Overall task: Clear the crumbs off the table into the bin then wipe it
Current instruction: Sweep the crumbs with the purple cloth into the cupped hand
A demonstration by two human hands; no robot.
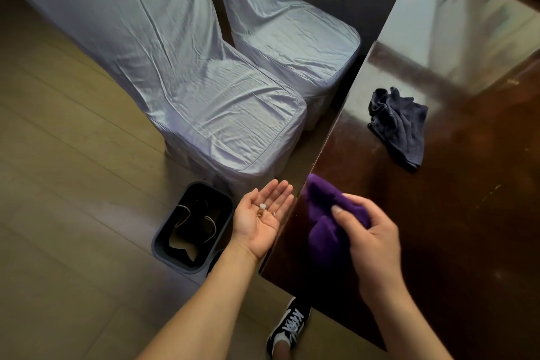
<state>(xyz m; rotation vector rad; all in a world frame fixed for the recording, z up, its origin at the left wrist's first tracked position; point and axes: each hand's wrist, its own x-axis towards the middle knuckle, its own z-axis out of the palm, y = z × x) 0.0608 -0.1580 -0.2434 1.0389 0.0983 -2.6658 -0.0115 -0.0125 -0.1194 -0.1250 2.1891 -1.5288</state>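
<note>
My left hand (261, 221) is held palm up and flat against the left edge of the glossy dark brown table (455, 213). A few small white and brown crumbs (263, 207) lie in its palm. My right hand (369, 238) grips a bunched purple cloth (324, 213) that rests on the table right at that edge, beside the left palm. A dark grey bin (193, 226) with a black liner stands on the floor just left of my left hand.
A crumpled dark blue-grey cloth (399, 123) lies farther up the table. Two chairs in pale lilac covers (228, 114) (295, 44) stand along the table's left side. My black-and-white shoe (287, 327) shows on the wooden floor (73, 184) below the table corner.
</note>
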